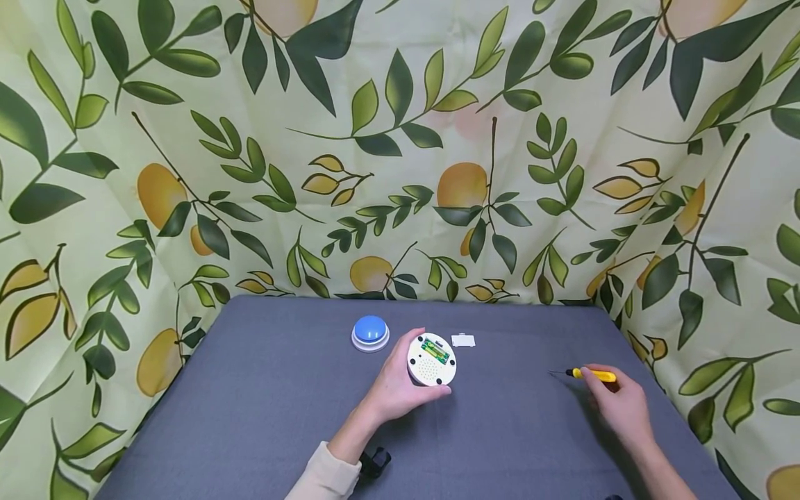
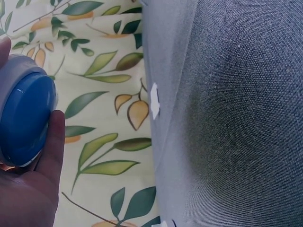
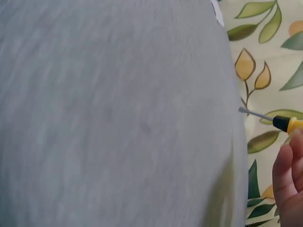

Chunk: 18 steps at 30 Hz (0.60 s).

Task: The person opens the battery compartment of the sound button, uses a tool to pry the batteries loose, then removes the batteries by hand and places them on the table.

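Note:
My left hand (image 1: 397, 386) grips a round white push button (image 1: 430, 371) by its rim, its underside turned toward the head camera. An uncovered battery compartment (image 1: 435, 350) with green and yellow batteries shows on that underside. From the left wrist view, the same device's blue dome (image 2: 29, 118) faces away from the palm. Over on the right, my right hand (image 1: 619, 403) pinches a small screwdriver (image 1: 601, 376) with a yellow handle and black collar, its thin shaft pointing left. The right wrist view shows the screwdriver's shaft (image 3: 255, 114) and part of the fingers.
A second push button (image 1: 370, 331), blue-domed with a white base, stands on the grey table (image 1: 281, 389). A small white battery cover (image 1: 463, 340) lies right of the held button. Leaf-and-fruit patterned cloth (image 1: 400, 208) hangs behind and at the sides.

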{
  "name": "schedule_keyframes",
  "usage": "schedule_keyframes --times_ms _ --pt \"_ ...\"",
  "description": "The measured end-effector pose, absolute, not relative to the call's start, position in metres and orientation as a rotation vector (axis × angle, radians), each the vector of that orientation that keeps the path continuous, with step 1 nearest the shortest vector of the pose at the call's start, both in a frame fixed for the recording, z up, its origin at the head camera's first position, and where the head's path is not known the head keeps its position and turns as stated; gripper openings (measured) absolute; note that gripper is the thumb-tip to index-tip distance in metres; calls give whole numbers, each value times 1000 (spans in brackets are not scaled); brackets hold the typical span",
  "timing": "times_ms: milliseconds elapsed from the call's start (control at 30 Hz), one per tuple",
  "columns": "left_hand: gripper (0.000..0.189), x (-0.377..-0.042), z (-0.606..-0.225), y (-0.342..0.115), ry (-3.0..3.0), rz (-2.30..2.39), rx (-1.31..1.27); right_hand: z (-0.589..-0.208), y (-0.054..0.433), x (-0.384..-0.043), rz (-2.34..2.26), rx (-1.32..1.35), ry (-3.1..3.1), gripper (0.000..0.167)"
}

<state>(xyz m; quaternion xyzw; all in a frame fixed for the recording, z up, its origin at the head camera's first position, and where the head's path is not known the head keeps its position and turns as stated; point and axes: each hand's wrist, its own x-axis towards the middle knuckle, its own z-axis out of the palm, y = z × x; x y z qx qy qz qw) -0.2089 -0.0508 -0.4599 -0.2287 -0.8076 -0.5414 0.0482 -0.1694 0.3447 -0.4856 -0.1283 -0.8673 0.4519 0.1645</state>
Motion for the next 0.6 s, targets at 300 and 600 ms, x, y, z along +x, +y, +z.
schedule_keyframes --times_ms 300,600 --pt "102 -208 -460 -52 -2468 -1665 -693 -477 319 -177 1549 -245 -2359 39" --pt "102 -209 -460 -52 -2453 -1685 -701 -458 288 -183 1751 -73 -2244 34"
